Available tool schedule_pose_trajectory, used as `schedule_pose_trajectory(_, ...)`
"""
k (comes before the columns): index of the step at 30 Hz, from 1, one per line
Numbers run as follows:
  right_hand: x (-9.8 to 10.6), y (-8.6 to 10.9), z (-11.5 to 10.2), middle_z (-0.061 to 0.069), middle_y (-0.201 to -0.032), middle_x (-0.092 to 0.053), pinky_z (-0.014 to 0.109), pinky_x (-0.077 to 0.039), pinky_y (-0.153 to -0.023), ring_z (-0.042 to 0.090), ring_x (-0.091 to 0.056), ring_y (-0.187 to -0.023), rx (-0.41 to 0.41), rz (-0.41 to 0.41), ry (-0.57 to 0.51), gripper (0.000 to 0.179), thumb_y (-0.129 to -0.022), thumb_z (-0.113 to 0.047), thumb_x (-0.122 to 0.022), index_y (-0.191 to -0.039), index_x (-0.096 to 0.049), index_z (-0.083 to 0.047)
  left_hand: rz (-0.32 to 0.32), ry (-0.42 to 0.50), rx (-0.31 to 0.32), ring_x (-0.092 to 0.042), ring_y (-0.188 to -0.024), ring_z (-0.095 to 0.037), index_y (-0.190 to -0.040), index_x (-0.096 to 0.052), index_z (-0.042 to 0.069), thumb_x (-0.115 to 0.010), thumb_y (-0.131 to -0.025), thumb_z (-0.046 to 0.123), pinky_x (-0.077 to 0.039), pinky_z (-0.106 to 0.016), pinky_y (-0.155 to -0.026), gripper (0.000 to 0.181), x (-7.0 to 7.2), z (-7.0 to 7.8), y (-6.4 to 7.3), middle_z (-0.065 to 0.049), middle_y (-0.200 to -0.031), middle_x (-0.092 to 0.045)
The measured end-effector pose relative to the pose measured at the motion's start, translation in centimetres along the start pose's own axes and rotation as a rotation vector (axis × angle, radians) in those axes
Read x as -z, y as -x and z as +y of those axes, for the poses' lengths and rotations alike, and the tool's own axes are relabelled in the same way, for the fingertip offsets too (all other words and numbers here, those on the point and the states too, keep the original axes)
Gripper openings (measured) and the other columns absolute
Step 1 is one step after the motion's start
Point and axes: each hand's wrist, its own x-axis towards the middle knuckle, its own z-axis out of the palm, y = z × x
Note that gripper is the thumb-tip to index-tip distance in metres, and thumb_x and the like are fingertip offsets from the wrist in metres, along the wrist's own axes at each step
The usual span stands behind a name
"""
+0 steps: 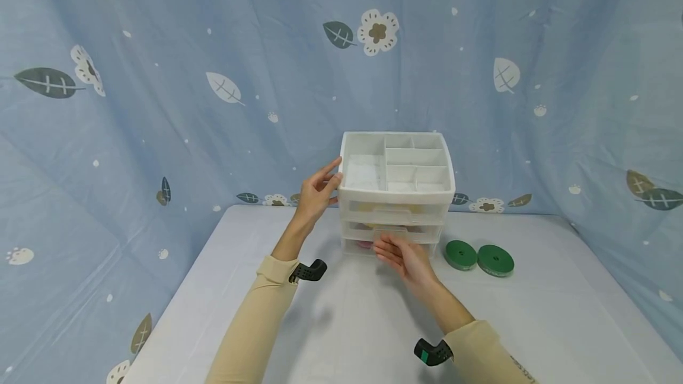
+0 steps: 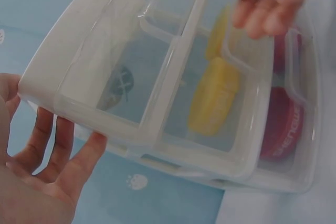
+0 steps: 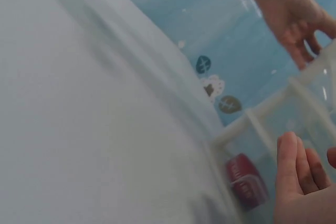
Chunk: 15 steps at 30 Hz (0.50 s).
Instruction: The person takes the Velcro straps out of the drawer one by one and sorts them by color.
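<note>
A small white drawer unit (image 1: 397, 197) stands at the back of the table, with a divided top tray and three see-through drawers. My left hand (image 1: 315, 194) rests its spread fingers and thumb against the unit's left side. In front of the lower drawers is my right hand (image 1: 407, 256), its fingers slightly bent near a drawer handle; the left wrist view shows nothing between them. Yellow round rolls (image 2: 214, 98) lie in the middle drawer. Through the bottom drawer's wall show dark red rolls (image 2: 281, 124) with white lettering.
Two green discs with centre holes, a left one (image 1: 461, 255) and a right one (image 1: 495, 260), lie flat to the right of the unit. A blue patterned curtain (image 1: 288, 40) hangs behind the white table (image 1: 341, 325).
</note>
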Motion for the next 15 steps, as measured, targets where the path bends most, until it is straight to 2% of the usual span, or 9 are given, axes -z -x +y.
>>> schedule_pose_trajectory(6, 0.51, -0.49, 0.96, 0.007, -0.105, -0.074, 0.024, -0.058, -0.088, 0.018, -0.071, -0.104, -0.001, 0.063, -0.064, 0.039, -0.104, -0.022, -0.050, -0.133, -0.049, 0.003, 0.006, -0.009, -0.016, -0.063, -0.114, -0.028, -0.141, -0.053, 0.036, -0.059, -0.099, 0.035, -0.058, -0.044, -0.092, 0.042, -0.07, -0.07, 0.13, -0.014, -0.122, -0.062)
schedule_pose_trajectory(10, 0.50, -0.72, 0.82, 0.007, -0.108, -0.071, 0.023, -0.057, -0.092, 0.020, -0.069, -0.110, 0.016, 0.083, -0.103, 0.034, -0.104, -0.021, -0.050, -0.130, -0.049, 0.002, 0.008, -0.016, -0.019, -0.063, -0.114, -0.028, -0.141, -0.053, 0.037, -0.059, -0.099, 0.035, -0.058, -0.045, -0.092, 0.042, -0.08, -0.03, 0.16, -0.013, -0.123, -0.062)
schedule_pose_trajectory(15, 0.19, -0.88, 0.34, 0.009, -0.109, -0.071, 0.024, -0.056, -0.094, 0.018, -0.070, -0.107, 0.029, 0.092, -0.139, 0.032, -0.104, -0.021, -0.050, -0.126, -0.050, 0.002, 0.000, -0.017, -0.015, -0.061, -0.117, -0.032, -0.143, -0.051, 0.035, -0.058, -0.100, 0.034, -0.056, -0.048, -0.094, 0.044, -0.01, 0.07, 0.14, -0.017, -0.125, -0.060)
